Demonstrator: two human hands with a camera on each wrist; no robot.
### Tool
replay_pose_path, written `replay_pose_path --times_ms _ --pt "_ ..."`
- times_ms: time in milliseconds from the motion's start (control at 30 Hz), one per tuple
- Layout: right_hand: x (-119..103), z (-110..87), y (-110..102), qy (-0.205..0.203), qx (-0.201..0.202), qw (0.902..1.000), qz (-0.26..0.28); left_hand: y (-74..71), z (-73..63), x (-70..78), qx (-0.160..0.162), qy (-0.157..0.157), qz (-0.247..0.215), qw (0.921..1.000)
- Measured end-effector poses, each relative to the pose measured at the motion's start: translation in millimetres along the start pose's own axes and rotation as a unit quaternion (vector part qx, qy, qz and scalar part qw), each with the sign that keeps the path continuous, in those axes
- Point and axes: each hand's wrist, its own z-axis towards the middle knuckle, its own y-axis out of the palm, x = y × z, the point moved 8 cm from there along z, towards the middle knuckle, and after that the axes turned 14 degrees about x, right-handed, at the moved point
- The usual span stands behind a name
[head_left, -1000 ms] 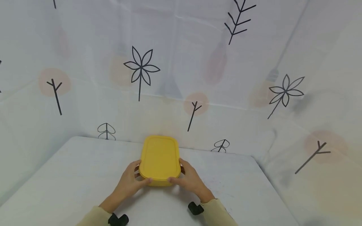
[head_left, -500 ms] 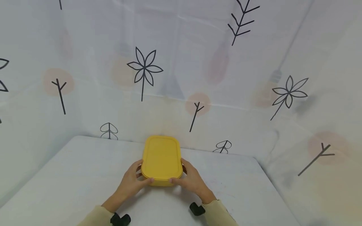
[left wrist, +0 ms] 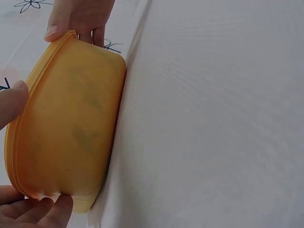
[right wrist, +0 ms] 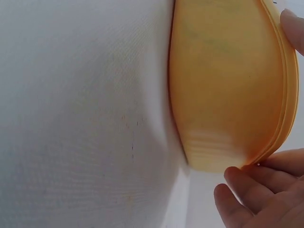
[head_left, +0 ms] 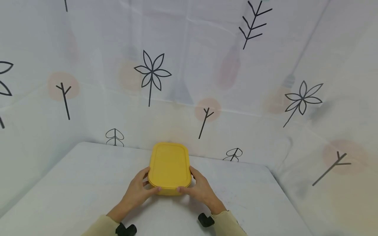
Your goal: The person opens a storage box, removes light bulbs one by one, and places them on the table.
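A yellow lidded food container [head_left: 170, 164] lies flat on the white table, its lid on top. Its left side and near edge are held by my left hand [head_left: 136, 190], with the thumb at the front rim and the fingers along the side. Opposite, my right hand [head_left: 201, 189] grips the right side in the same way. In the left wrist view, faint dark patches show through the container's wall [left wrist: 76, 118]; whether they are contents is unclear. Right-hand fingers [right wrist: 254, 192] touch the rim near a corner in the right wrist view.
The white-covered table [head_left: 245, 193] ends at a cloth backdrop [head_left: 183, 65] printed with plants, close behind the container. More cloth rises at the left and right. A dark wrist camera [head_left: 126, 229] sits by the left sleeve, another wrist camera [head_left: 205, 220] by the right.
The head view has shifted slightly, so everything appears a little further right. Both hands keep the same hold, and the container stays in place on the table.
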Motion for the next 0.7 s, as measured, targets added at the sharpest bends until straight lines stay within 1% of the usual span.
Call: replay_pose_path --times_ms 100,333,533,700 --pt "-0.5 -0.7 -1.0 0.007 0.004 1.0 0.001 -2.0 0.4 0.8 0.002 0.001 0.001 1.0" --pt "-2.0 -0.2 -2.5 0.016 0.014 0.9998 -0.006 -4.5 2.4 4.4 0.011 0.025 0.008 0.9996" --pt "-4.9 -0.1 -4.0 0.024 0.023 0.9995 -0.002 -9.1 3.9 7.5 0.016 0.025 0.011 0.9995" --pt "-8.1 -0.1 -4.3 0.019 0.027 0.9995 0.002 -12.5 5.8 12.2 0.012 0.031 0.021 0.9992"
